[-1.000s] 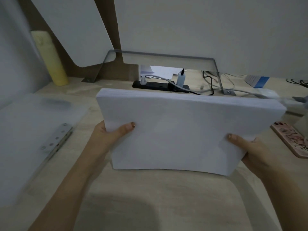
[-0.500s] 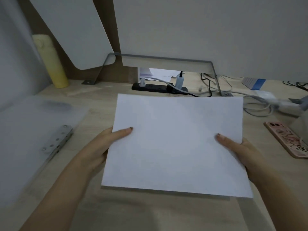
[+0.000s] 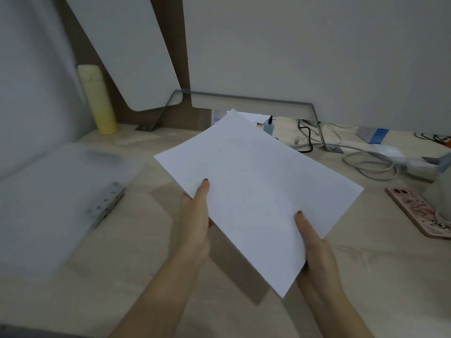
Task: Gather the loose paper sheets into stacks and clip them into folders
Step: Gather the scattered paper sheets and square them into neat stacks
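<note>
Paper stack [image 3: 258, 191] is held skewed over the pale wood desk [image 3: 366, 276], just right of the open folder [image 3: 48, 203], pinched by left hand [image 3: 195, 225] and right hand [image 3: 314, 252], fingers [image 3: 203, 191] closed on it, thumbs on top, the rest hidden beneath; edges are best squared before being fed under the folder's metal clip [image 3: 107, 203]; phone [image 3: 419, 211] and cables [image 3: 366, 162] are noted far right of the folder.

The blurred folder [image 3: 48, 203] runs off the left edge.
</note>
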The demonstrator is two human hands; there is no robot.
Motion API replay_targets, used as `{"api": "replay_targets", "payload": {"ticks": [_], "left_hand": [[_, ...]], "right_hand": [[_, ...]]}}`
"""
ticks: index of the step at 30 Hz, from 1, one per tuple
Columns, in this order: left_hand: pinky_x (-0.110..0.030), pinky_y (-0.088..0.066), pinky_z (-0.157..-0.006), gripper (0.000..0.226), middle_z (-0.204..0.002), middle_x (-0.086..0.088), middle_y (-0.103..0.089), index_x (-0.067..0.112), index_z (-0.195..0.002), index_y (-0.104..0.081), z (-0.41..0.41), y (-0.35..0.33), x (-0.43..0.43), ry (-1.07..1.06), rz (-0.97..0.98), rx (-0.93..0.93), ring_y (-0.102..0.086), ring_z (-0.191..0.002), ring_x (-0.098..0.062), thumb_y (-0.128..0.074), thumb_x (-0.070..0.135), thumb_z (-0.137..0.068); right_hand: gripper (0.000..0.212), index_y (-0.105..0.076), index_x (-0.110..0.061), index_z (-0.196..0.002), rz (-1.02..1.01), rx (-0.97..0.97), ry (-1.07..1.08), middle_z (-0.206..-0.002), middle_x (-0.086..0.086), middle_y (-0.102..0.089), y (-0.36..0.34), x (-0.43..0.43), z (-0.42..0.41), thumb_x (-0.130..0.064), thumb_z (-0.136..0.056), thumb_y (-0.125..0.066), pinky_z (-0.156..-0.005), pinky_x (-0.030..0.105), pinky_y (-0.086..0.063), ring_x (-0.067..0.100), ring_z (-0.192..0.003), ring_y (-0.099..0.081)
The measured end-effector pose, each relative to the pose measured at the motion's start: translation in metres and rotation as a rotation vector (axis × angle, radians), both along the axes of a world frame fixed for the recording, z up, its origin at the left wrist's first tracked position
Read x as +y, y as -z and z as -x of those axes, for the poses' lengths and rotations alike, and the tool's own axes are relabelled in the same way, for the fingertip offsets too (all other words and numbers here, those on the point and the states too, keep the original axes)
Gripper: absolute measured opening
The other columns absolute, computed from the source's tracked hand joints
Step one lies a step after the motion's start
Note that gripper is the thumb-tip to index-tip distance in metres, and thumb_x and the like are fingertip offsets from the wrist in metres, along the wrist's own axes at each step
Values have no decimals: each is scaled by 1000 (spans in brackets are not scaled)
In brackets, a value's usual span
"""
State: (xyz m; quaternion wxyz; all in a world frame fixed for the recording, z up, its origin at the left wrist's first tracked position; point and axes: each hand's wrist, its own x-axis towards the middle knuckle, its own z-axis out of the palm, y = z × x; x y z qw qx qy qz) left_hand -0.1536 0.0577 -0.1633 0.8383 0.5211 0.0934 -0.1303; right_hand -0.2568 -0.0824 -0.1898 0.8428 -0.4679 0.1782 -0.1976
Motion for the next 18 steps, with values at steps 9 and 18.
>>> {"api": "replay_targets", "payload": {"ticks": [9, 18], "left_hand": [[-38, -52, -93, 36, -119, 5, -67, 20, -128, -54, -9, -41, 23, -89, -1, -502, -65, -107, -14, -56, 20, -92], [-23, -55, -79, 25, -100, 16, -71, 29, -109, -57, 2, -60, 18, -2, -145, -850, -68, -97, -6, -61, 25, -84]], "right_hand": [[43, -71, -19, -108, 91, -54, -260, -126, 10, -63, -27, -55, 24, -16, -66, -73, -90, 38, -52, 25, -111, -63], [19, -77, -33, -71, 409, -149, -228, -80, -11, -75, -93, -46, -9, -25, -69, -60, -60, 17, -54, 5, -73, -71]]}}
